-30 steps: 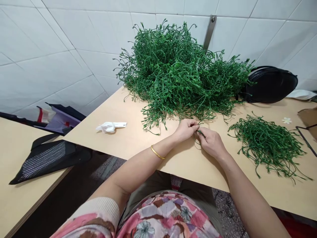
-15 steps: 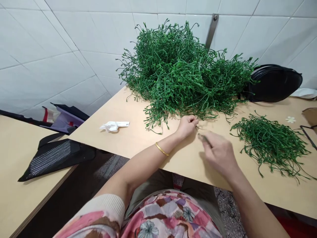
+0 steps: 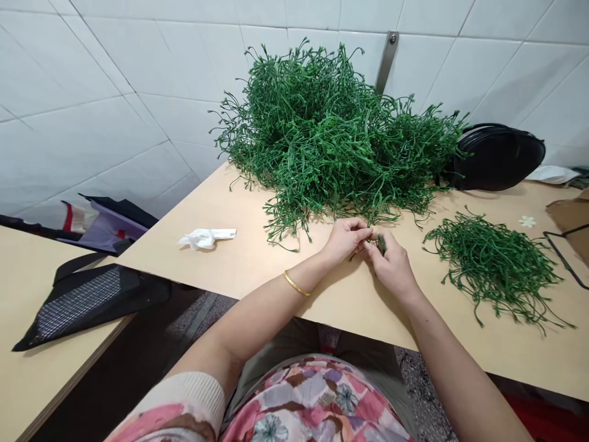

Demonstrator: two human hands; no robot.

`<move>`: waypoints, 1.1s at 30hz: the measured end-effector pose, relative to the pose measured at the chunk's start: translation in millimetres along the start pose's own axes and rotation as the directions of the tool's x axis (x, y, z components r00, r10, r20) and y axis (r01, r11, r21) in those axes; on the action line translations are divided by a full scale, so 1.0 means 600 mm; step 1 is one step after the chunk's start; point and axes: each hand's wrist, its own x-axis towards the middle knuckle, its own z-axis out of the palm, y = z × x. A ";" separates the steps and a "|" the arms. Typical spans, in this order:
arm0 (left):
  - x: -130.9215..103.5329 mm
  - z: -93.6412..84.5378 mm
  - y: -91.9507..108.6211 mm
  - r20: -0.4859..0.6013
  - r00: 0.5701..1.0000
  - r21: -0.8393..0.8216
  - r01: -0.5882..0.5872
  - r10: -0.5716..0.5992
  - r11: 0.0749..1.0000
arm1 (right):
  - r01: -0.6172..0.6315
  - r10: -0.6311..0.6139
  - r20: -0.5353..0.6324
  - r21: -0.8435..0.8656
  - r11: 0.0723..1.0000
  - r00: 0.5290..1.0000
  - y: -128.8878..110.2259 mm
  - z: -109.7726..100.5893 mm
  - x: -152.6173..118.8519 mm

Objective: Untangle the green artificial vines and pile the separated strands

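My left hand (image 3: 344, 240) and right hand (image 3: 392, 265) are together, fingertips pinching a green stem (image 3: 381, 245) just in front of the big green pile (image 3: 322, 135). Fingers cover most of it; where its long axis points, I cannot tell.

Can't make out much of the green bit (image 3: 381, 245) pinched between the left hand (image 3: 346, 239) and right hand (image 3: 392, 263), fingers cover most of it and the rest is tiny. Big green pile (image 3: 317, 135) hides the bottom of the metal strip (image 3: 387, 61). Brown thing (image 3: 568, 215) gets chopped by the right edge, some red stuff (image 3: 547, 414) too, dunno what either is.
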 end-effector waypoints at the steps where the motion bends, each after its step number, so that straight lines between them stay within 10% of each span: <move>1: -0.001 0.000 0.001 -0.004 1.000 0.003 -0.002 0.002 1.000 | -0.007 0.007 0.007 -0.031 0.999 1.000 -0.001 0.001 -0.001; 9: 0.008 0.000 -0.017 0.012 0.993 0.274 -0.117 0.118 0.955 | 0.042 -0.027 0.051 -0.329 0.943 0.998 -0.015 -0.004 -0.003; 16: 0.030 -0.013 -0.031 -0.138 0.956 0.440 -0.174 0.257 0.881 | 0.297 -0.222 0.287 -0.254 0.921 0.932 -0.079 -0.017 -0.091; 23: 0.000 -0.008 -0.023 0.116 0.955 0.683 -0.278 0.275 0.675 | -0.044 -0.150 -0.283 -0.580 0.814 0.947 -0.001 -0.179 -0.002; 27: -0.006 0.000 -0.015 0.176 0.950 0.737 -0.300 0.256 0.605 | -0.278 -0.059 -0.404 -0.720 0.635 0.913 0.071 -0.264 0.033; 30: -0.018 0.010 -0.007 0.202 0.947 0.735 -0.314 0.248 0.601 | -0.261 -0.122 -0.450 -0.694 0.671 0.885 0.088 -0.261 0.023; 33: -0.041 0.024 0.003 0.263 0.939 0.746 -0.344 0.222 0.570 | -0.041 -0.103 -0.359 -0.372 0.927 0.927 0.071 -0.210 0.007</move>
